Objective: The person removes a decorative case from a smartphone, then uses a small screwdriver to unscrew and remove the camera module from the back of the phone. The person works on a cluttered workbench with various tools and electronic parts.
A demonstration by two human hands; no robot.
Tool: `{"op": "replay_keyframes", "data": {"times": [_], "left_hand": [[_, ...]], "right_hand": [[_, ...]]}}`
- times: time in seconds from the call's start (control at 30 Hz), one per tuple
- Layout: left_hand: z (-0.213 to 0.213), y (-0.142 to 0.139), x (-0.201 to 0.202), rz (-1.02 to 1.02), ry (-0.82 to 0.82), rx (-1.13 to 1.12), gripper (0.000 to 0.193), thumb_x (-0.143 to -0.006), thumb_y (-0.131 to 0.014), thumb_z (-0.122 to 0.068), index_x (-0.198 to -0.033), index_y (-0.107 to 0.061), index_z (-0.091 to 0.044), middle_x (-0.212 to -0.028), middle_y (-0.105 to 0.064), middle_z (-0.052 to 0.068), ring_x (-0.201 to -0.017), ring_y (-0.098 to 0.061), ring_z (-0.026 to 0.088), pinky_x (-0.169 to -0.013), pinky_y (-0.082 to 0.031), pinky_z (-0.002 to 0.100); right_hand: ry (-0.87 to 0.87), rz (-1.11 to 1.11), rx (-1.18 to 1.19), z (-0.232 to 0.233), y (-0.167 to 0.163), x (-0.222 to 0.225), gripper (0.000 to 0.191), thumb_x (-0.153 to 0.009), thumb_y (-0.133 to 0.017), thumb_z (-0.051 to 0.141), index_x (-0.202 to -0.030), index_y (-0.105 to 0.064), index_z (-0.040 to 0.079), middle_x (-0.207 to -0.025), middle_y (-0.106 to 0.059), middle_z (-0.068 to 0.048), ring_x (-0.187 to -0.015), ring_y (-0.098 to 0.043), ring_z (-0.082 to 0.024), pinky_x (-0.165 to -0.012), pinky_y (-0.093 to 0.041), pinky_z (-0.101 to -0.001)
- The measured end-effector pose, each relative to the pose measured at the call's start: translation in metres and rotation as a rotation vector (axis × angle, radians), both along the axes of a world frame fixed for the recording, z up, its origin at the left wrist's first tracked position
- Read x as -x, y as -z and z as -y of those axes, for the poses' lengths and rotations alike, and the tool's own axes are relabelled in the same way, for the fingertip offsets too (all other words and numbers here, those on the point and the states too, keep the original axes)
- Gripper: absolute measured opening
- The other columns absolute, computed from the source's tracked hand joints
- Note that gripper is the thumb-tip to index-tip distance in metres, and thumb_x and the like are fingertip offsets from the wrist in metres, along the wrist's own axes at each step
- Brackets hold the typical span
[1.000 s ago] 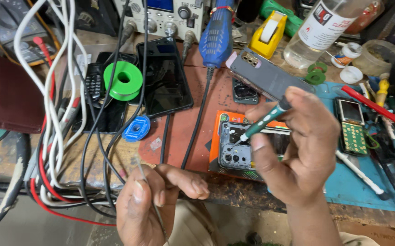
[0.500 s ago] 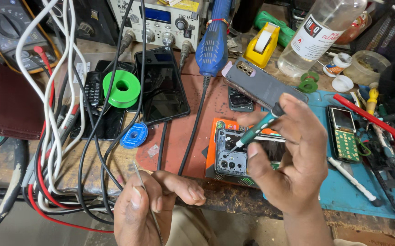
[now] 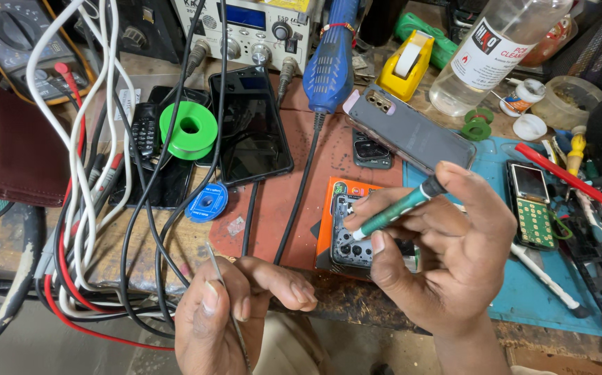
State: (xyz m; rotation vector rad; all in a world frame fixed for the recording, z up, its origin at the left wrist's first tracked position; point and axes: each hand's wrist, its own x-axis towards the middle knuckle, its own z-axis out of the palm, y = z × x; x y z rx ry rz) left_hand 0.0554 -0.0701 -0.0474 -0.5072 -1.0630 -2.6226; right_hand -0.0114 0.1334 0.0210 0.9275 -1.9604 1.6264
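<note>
My right hand (image 3: 446, 250) grips a green-handled screwdriver (image 3: 394, 210) with its tip down on an opened phone (image 3: 351, 239), which lies in an orange case (image 3: 331, 208) on the bench. Nearer the front edge, my left hand (image 3: 228, 312) pinches a thin pair of metal tweezers (image 3: 216, 267) whose points aim up and away from me. The hands are apart, and the left one touches nothing else. My right palm hides part of the opened phone.
A black smartphone (image 3: 249, 125), a green solder spool (image 3: 188, 129), a small blue reel (image 3: 207, 203) and tangled cables (image 3: 86, 180) lie to the left. A grey phone back (image 3: 412, 132), a keypad phone (image 3: 531, 205), a clear bottle (image 3: 485, 55) and a blue tool (image 3: 328, 62) crowd the far side.
The view has shifted a little. My right hand and screwdriver stay on the opened phone, and my left hand keeps hold of the tweezers with hardly any movement.
</note>
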Motion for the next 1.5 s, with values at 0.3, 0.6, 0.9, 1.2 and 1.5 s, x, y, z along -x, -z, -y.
{"op": "replay_keyframes", "data": {"times": [0.3, 0.6, 0.9, 1.2, 1.5], "left_hand": [[-0.001, -0.002, -0.002, 0.028, -0.003, -0.013, 0.040, -0.115, -0.046, -0.036, -0.091, -0.048, -0.005, -0.095, -0.068, 0.035, -0.091, -0.069, 0.042, -0.097, -0.054, 0.063], [-0.001, -0.004, -0.001, 0.028, 0.000, -0.015, 0.040, -0.115, -0.047, -0.036, -0.091, -0.048, -0.004, -0.095, -0.068, 0.036, -0.092, -0.069, 0.043, -0.096, -0.054, 0.062], [-0.018, -0.028, -0.008, 0.150, -0.228, 0.412, 0.042, -0.106, -0.051, -0.037, -0.081, -0.055, -0.004, -0.094, -0.079, 0.027, -0.093, -0.080, 0.034, -0.087, -0.059, 0.044], [-0.019, -0.049, -0.006, 0.126, -0.278, 0.663, 0.047, -0.106, -0.049, -0.040, -0.096, -0.071, 0.001, -0.100, -0.081, 0.019, -0.100, -0.082, 0.029, -0.091, -0.060, 0.040], [-0.017, -0.047, -0.005, 0.129, -0.298, 0.718, 0.050, -0.106, -0.049, -0.043, -0.098, -0.072, 0.000, -0.102, -0.082, 0.019, -0.101, -0.083, 0.029, -0.093, -0.060, 0.039]], "right_hand": [[-0.082, -0.020, -0.004, 0.000, 0.004, 0.001, 0.072, -0.103, -0.064, -0.002, -0.158, -0.021, 0.014, -0.109, -0.069, -0.024, -0.097, -0.076, -0.026, -0.089, -0.065, -0.0367], [0.001, -0.077, -0.028, 0.002, 0.009, 0.005, 0.071, -0.096, -0.070, -0.001, -0.152, -0.027, 0.009, -0.118, -0.064, -0.023, -0.099, -0.074, -0.024, -0.084, -0.067, -0.0358], [-0.015, -0.049, 0.006, -0.001, 0.014, 0.002, 0.062, -0.097, -0.068, -0.003, -0.149, -0.035, 0.003, -0.121, -0.065, -0.022, -0.107, -0.068, -0.022, -0.090, -0.062, -0.0345], [0.015, -0.045, 0.010, 0.006, 0.007, 0.004, 0.069, -0.093, -0.073, -0.002, -0.150, -0.035, 0.005, -0.119, -0.063, -0.021, -0.105, -0.069, -0.021, -0.086, -0.063, -0.0310], [0.003, -0.078, -0.040, 0.005, 0.005, 0.005, 0.068, -0.099, -0.071, 0.001, -0.155, -0.032, 0.008, -0.120, -0.067, -0.017, -0.104, -0.071, -0.017, -0.088, -0.063, -0.0304]]}}
